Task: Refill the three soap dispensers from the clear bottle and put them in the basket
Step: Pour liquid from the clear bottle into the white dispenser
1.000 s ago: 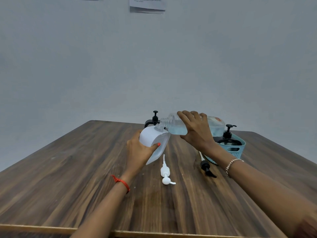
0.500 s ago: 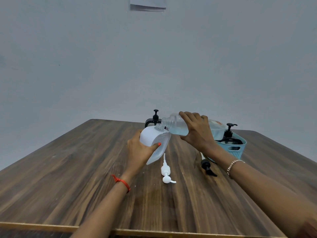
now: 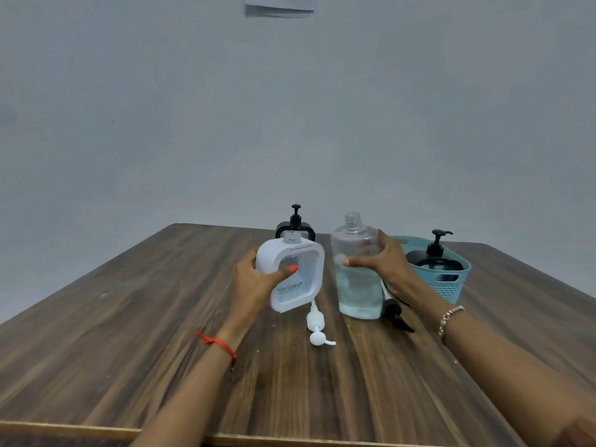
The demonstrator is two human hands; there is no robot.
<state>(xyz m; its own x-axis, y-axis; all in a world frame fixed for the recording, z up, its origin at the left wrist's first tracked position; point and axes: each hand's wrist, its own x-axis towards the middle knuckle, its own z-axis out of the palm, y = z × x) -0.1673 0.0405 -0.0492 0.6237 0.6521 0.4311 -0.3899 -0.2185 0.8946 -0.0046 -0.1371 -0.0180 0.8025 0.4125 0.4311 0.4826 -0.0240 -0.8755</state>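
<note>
My left hand (image 3: 258, 282) grips the white soap dispenser (image 3: 298, 275), held tilted above the table with its neck open and no pump on it. My right hand (image 3: 385, 262) is wrapped around the clear bottle (image 3: 356, 279), which stands upright on the table, uncapped and about half full of pale blue liquid. A white pump (image 3: 316, 327) lies on the table below the white dispenser. A black pump (image 3: 395, 314) lies just right of the clear bottle. One black dispenser (image 3: 295, 225) stands behind the white one. Another black dispenser (image 3: 433, 258) sits inside the teal basket (image 3: 451, 282).
The wooden table (image 3: 161, 333) runs to a near edge at the bottom of the view. A grey wall rises behind it, with a paper sheet (image 3: 279, 6) pinned at the top.
The clear bottle was tipped sideways with its mouth at the white dispenser's neck; my right hand has now turned it upright and set it on the table. The white dispenser has turned to show its window.
</note>
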